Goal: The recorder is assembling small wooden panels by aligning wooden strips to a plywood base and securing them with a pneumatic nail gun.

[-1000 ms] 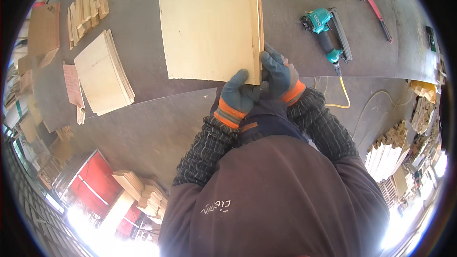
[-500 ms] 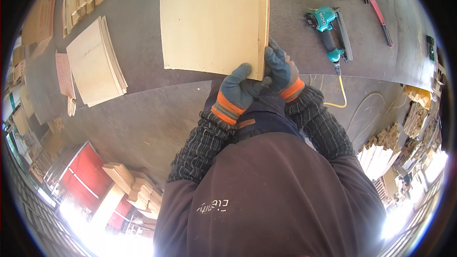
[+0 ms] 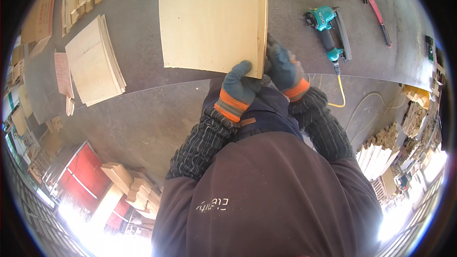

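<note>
**Gripping the plywood panel at its near right corner**

Holding the pale plywood panel [image 3: 212, 19] with both gloved hands, I see it lying flat on the dark tabletop [image 3: 143, 114], reaching from the far edge back toward the near one. My left hand [image 3: 238, 88] is closed over the panel's near edge, its fingers [image 3: 243, 69] curled onto the top face just left of the corner. My right hand [image 3: 283, 66] is clamped shut on the narrow strip [image 3: 262, 14] that runs along the panel's right side, its long axis pointing away from me. Both hands sit at the same corner, nearly touching, so the panel lies ahead and to the left of them. A teal nail gun [image 3: 328, 31] rests well apart, toward the right edge, and a stack of plywood sheets [image 3: 93, 64] lies toward the left edge.
</note>
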Action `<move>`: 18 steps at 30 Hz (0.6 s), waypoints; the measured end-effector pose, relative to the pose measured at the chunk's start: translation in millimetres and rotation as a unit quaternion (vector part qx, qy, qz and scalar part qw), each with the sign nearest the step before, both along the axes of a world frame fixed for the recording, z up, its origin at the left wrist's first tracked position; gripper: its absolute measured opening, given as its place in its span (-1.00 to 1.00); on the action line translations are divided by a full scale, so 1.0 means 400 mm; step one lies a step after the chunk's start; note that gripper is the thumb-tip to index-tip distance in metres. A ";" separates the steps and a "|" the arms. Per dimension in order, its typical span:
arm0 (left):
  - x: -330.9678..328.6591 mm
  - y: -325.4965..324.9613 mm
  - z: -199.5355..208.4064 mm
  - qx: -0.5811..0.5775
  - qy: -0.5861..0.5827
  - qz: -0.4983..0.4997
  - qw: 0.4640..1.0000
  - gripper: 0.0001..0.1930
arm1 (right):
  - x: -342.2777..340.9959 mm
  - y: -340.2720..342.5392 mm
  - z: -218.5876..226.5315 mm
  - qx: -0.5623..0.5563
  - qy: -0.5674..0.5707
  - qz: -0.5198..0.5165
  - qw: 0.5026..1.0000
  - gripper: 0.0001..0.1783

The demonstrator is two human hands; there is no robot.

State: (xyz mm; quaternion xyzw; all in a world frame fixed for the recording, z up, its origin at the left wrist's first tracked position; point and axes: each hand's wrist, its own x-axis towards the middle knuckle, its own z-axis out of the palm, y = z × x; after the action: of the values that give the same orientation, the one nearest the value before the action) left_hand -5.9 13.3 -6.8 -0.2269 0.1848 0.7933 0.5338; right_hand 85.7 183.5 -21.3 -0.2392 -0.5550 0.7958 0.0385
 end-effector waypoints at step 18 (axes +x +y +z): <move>0.004 0.028 -0.039 -0.014 0.038 -0.014 0.999 -0.49 | 0.193 0.435 -0.003 0.255 -0.313 0.023 0.915 -0.35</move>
State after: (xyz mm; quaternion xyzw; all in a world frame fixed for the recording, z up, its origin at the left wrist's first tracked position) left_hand -4.1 24.4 -22.5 -0.2012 0.2197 0.7911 0.5343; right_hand 163.1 357.6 -22.5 -0.4449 -0.7284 0.5122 -0.0957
